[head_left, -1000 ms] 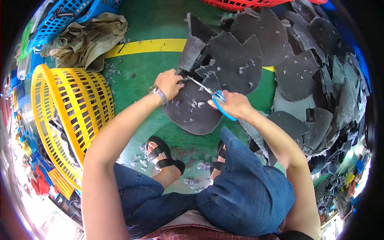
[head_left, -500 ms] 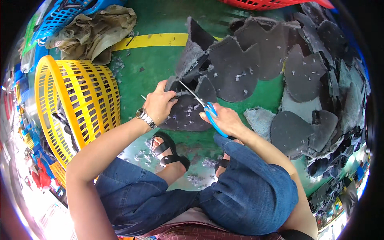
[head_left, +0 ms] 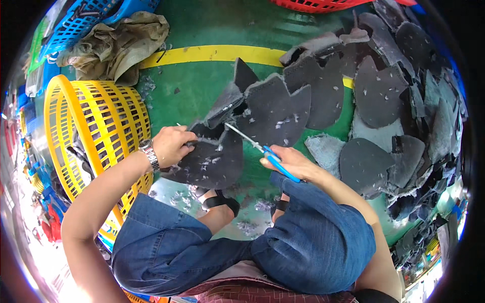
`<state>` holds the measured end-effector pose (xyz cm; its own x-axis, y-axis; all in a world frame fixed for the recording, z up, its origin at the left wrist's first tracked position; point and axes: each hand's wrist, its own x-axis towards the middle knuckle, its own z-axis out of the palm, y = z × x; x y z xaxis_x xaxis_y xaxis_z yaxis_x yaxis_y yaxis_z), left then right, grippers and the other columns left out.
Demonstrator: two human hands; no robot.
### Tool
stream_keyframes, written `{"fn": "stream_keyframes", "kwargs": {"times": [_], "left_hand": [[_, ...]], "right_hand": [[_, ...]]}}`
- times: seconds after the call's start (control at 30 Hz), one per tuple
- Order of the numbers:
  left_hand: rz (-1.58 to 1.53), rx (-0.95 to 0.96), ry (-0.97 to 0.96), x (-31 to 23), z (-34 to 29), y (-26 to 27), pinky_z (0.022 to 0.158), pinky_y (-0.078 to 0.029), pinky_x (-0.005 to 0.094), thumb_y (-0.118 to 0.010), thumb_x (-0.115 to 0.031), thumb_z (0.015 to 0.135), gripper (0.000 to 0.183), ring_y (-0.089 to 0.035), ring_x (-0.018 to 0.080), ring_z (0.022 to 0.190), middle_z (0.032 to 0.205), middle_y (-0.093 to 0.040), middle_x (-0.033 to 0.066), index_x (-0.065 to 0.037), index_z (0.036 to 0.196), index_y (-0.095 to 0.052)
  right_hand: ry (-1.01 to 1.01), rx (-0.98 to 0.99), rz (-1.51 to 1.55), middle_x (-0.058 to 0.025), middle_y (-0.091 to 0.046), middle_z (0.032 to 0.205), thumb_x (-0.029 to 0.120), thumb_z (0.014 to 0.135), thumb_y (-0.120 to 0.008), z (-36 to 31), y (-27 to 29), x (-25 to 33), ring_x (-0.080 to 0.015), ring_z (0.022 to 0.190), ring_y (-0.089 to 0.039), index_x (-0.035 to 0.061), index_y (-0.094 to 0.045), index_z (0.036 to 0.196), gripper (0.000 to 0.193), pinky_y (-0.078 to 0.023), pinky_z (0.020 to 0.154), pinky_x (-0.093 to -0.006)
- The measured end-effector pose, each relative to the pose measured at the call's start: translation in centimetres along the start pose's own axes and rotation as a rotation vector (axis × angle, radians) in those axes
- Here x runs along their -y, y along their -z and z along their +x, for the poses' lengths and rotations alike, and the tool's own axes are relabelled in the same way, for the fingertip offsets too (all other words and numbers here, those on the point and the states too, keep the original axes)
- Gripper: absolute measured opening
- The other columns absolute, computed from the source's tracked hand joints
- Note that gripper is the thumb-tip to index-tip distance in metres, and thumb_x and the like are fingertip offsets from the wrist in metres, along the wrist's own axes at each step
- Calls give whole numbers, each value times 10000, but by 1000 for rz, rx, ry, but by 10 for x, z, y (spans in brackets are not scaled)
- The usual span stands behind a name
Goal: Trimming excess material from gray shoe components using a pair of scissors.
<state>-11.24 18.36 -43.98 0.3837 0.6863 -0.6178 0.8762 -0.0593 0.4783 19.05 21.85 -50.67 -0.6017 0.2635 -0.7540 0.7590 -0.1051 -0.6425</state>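
My right hand (head_left: 289, 162) is wrapped round a pair of scissors (head_left: 252, 143) with blue handles; their blades point up and left to a seam in the dark cloth. My left hand (head_left: 173, 145) pinches the edge of a dark grey cloth piece (head_left: 214, 164), which hangs above my foot. A thin pale tip shows just beyond the left fingers; what it belongs to is hidden. Further dark pieces with notched upper edges (head_left: 275, 108) trail off to the upper right, apparently in a chain. Grey fluff clings to them.
A yellow basket (head_left: 118, 113) with dark material inside stands at left. Behind it are crumpled brown cloth (head_left: 124, 43) and a blue basket (head_left: 76, 30). A heap of dark, fleece-backed pieces (head_left: 376, 166) lies at right. A red basket (head_left: 323, 5) shows at the far edge.
My left hand has moved left and nearer to me, drawing the cloth piece along. The connected pieces have shifted the same way. The scissors have come slightly nearer.
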Motion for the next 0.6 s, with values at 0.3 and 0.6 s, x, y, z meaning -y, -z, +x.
{"fn": "stream_keyframes", "kwargs": {"times": [0.3, 0.6], "left_hand": [[-70, -49, 31, -4, -3, -22, 654, -453, 403, -595, -153, 711, 194, -557, 328, 736, 766, -544, 145, -61, 881, -587], [12, 194, 26, -6, -22, 15, 659, -458, 411, -608, -147, 670, 252, -562, 335, 751, 763, -566, 157, -56, 904, -599]], "right_hand": [[109, 27, -1, -182, -549, 677, 603, 784, -410, 20, -33, 34, -360, 688, -550, 19, -496, 813, 591, -397, 618, -434], [124, 65, -84, -164, -554, 665, 555, 778, -473, 9, -33, 11, -340, 675, -557, 41, -517, 818, 518, -413, 601, -417]]}}
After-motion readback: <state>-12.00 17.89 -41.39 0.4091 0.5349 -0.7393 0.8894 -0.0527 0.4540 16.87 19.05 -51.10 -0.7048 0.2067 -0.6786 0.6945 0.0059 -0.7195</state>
